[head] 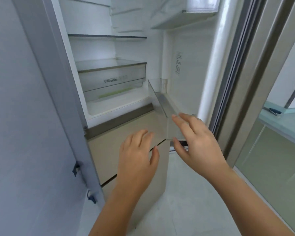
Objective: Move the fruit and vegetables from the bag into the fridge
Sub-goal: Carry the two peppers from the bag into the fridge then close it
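The fridge (95,48) stands open in front of me, its white inside lit. A clear crisper drawer (112,79) with printed lettering sits under a glass shelf (107,36); something thin and green lies in the lower drawer. The open fridge door (186,65) swings out to the right, with a clear door bin (162,101) at its bottom. My left hand (137,155) hovers with fingers apart in front of the beige lower drawers, holding nothing. My right hand (196,142) is spread just before the door bin's corner, holding nothing. No bag, fruit or vegetables are in view.
A grey wall panel (24,116) runs close along the left of the fridge. Beige freezer drawers (126,133) lie below the open compartment. A sliding glass door frame (255,82) stands to the right, with a counter and a dark pen-like object (275,111) beyond. The floor is pale tile.
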